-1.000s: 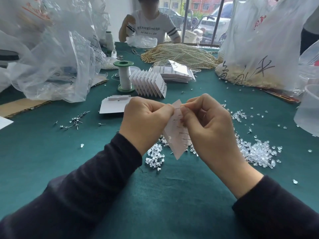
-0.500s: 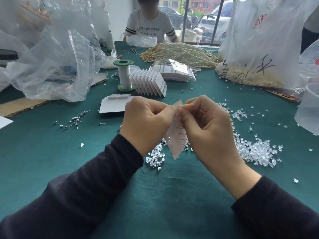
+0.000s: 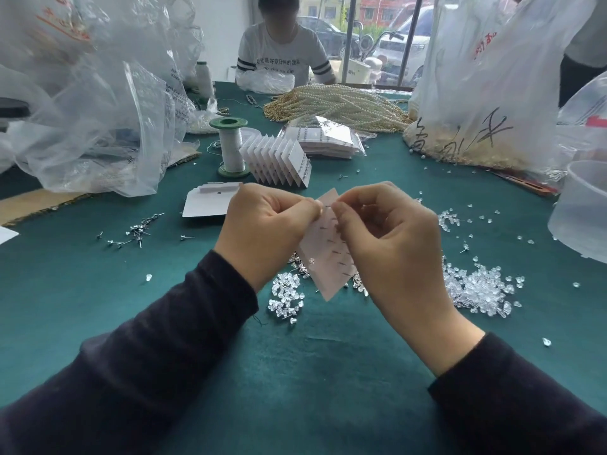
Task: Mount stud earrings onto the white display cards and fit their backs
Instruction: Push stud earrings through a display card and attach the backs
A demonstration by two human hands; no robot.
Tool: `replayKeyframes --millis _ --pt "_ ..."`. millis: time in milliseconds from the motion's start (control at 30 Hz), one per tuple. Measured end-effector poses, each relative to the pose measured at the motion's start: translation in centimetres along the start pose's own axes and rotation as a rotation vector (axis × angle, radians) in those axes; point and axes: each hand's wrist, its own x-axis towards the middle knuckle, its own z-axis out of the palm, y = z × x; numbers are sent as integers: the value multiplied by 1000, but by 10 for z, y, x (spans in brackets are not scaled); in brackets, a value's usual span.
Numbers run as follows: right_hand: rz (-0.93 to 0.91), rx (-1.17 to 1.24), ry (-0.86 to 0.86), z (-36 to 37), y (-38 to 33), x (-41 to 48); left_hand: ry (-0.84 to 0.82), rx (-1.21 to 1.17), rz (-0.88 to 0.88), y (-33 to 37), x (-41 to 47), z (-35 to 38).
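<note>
A white display card (image 3: 325, 254) hangs tilted between my hands above the green table, its back toward me with several stud posts sticking through. My left hand (image 3: 262, 234) pinches the card's upper left edge. My right hand (image 3: 387, 238) pinches at the card's top, thumb and forefinger closed on something too small to make out. Clear earring backs (image 3: 476, 290) lie heaped to the right, with a smaller heap of backs (image 3: 284, 297) under my left wrist. Loose stud earrings (image 3: 138, 231) lie scattered at the left.
Blank cards (image 3: 203, 205) lie behind my left hand, a fanned row of filled cards (image 3: 279, 162) and a green-capped thread spool (image 3: 230, 146) beyond. Plastic bags (image 3: 98, 110) crowd the left, a big bag (image 3: 492, 87) the right. Pearl strands (image 3: 338, 105) and another person sit across.
Both hands stay on the card; they have shifted slightly and the card's lower tip has moved a little. The person across lowered an arm.
</note>
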Motion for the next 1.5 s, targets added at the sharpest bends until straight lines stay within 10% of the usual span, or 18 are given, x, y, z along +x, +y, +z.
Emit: replayKeyframes --millis 633,767,1000,1133,1400,1500 --pt "-130 -76 59 9 0 -5 -39 21 79 9 -6 -2" --pt "186 212 44 -3 2 11 -256 -226 -128 14 0 -5" --pt "946 1276 37 -26 8 23 -258 183 -29 6 3 -12" --pt "1145 1291 -156 -31 10 23 -260 177 268 14 7 -15" --pt "1120 1107 -761 -43 8 22 -810 -15 20 31 32 -13" --pt "1106 1150 -540 -39 9 27 -799 72 -4 39 51 -24"
